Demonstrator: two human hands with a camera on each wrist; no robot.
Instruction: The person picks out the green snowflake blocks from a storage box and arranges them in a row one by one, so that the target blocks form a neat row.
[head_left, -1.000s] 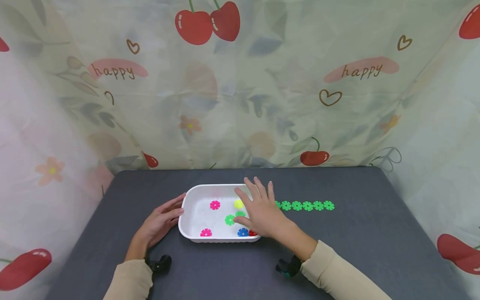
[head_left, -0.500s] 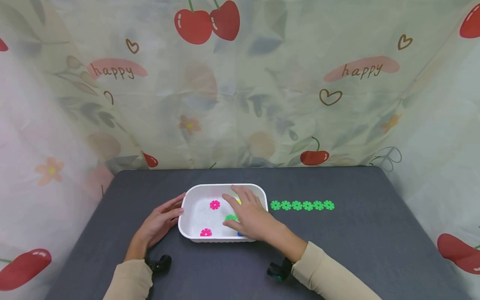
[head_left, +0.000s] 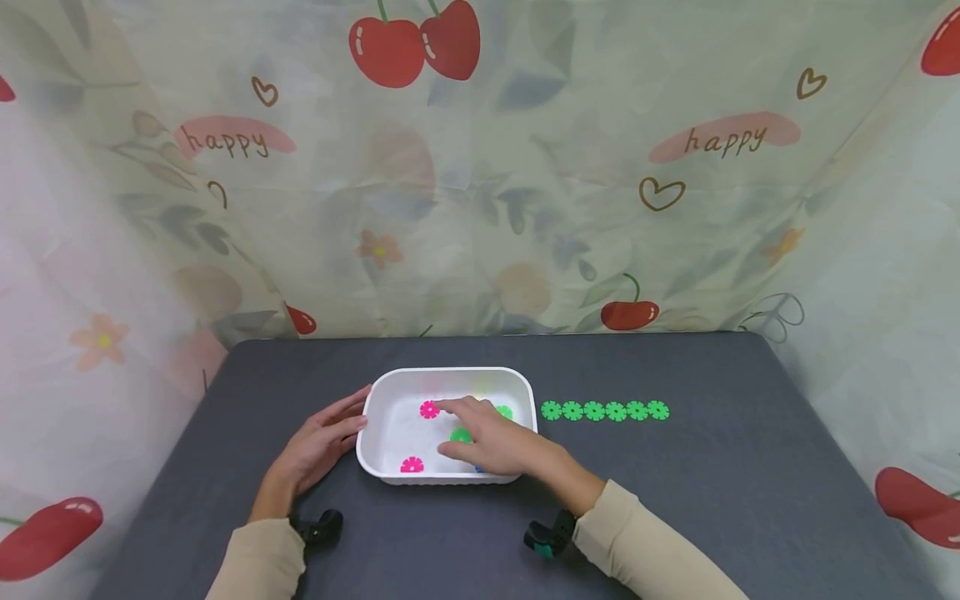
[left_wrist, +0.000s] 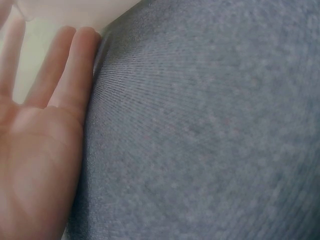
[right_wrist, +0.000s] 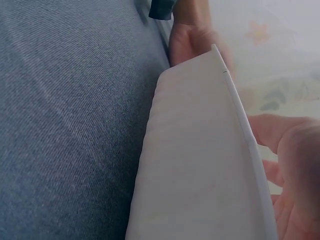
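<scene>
A white plastic tray (head_left: 390,446) rests on the table with several flat, notched interlocking discs inside. Against its left end lies my left hand (head_left: 318,446), fingers extended; the left wrist view shows the fingertips at the tray wall. My right hand (head_left: 491,437) reaches over the tray from the right, thumb and index finger apart. Its index fingertip is right at a pink disc (head_left: 429,410). A green disc (head_left: 461,435) shows beside the thumb, and another pink disc (head_left: 412,465) sits near the front wall. In the right wrist view the tray's side hides part of this hand.
To the right of the tray, a straight row of green discs (head_left: 604,411) lies on the dark grey table (head_left: 675,500). A patterned curtain (head_left: 480,208) hangs behind and at both sides. Each wrist wears a black camera.
My right hand has moved left and lower into the tray, its index finger coming to the pink disc. A green disc near the tray's right end has come into sight. The left hand stays put.
</scene>
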